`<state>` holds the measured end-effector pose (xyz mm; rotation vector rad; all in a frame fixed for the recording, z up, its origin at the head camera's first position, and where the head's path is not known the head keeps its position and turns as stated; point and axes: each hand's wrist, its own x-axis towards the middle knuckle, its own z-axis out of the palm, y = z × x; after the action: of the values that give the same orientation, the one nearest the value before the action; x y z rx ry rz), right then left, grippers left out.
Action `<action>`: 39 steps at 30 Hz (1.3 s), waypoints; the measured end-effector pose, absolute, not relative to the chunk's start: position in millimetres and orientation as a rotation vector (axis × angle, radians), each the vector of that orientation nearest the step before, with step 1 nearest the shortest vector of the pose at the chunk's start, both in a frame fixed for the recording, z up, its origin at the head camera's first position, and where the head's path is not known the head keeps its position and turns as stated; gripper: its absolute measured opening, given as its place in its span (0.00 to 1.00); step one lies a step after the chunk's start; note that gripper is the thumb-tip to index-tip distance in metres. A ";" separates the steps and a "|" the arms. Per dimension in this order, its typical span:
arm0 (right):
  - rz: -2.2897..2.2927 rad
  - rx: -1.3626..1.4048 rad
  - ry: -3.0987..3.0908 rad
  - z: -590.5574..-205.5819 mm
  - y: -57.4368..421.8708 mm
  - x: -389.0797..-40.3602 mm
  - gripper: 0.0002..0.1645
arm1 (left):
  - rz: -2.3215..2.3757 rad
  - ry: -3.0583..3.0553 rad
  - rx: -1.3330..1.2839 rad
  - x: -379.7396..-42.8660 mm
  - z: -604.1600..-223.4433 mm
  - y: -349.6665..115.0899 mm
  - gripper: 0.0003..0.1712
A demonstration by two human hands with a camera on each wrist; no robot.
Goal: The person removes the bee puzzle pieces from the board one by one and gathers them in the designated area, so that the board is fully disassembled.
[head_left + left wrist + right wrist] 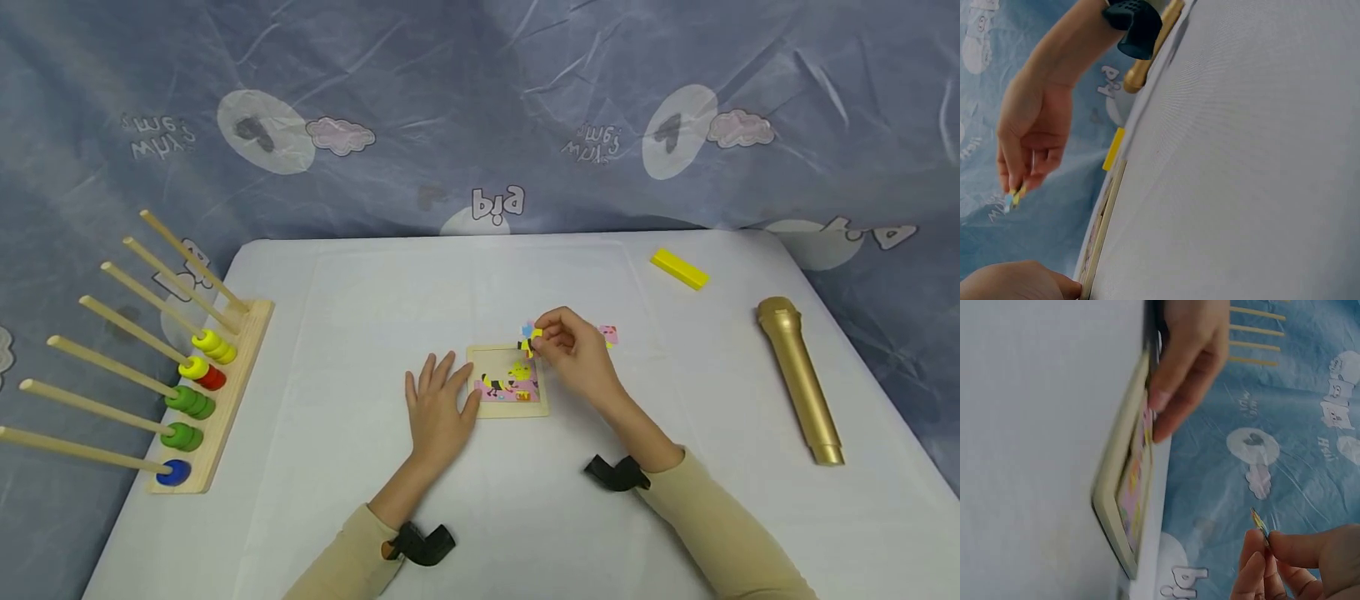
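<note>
A small wooden puzzle tray [513, 410] lies flat on the table, its lower part filled with pink and yellow picture pieces and its upper part bare wood. My left hand [438, 421] rests at the tray's left side, fingers fairly straight and touching the rim. Above the tray's upper right corner, my right hand [579, 357] pinches a puzzle piece [1259, 520] between thumb and fingers; it shows yellow, black and blue. Just beyond the right hand lies a pink puzzle piece [608, 334], partly hidden by that hand.
At the left stands a wooden peg stand [247, 350] with colored rings [191, 402] on slanting pegs. A yellow block [679, 269] lies at the back right, and a gold microphone-shaped object [801, 379] lies along the right side. Patterned blue-grey cloth [420, 100] hangs behind the table.
</note>
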<state>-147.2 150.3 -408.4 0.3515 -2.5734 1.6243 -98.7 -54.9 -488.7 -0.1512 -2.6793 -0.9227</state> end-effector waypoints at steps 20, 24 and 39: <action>1.513 0.023 -2.643 -431.2 235.3 -148.7 0.16 | -0.930 -2.682 -0.155 -99.1 -488.4 -54.3 0.21; 1.462 0.019 -2.667 -445.6 236.6 -150.4 0.15 | -0.931 -2.683 -0.153 -99.0 -487.9 -54.0 0.21; 1.330 0.028 -2.698 -460.0 229.1 -150.3 0.13 | -0.924 -2.693 -0.144 -98.1 -487.3 -54.0 0.21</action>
<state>-150.3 229.1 -460.0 0.0279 -2.6981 1.3300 -98.1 -54.0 -487.3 -0.1440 -2.6928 -0.9245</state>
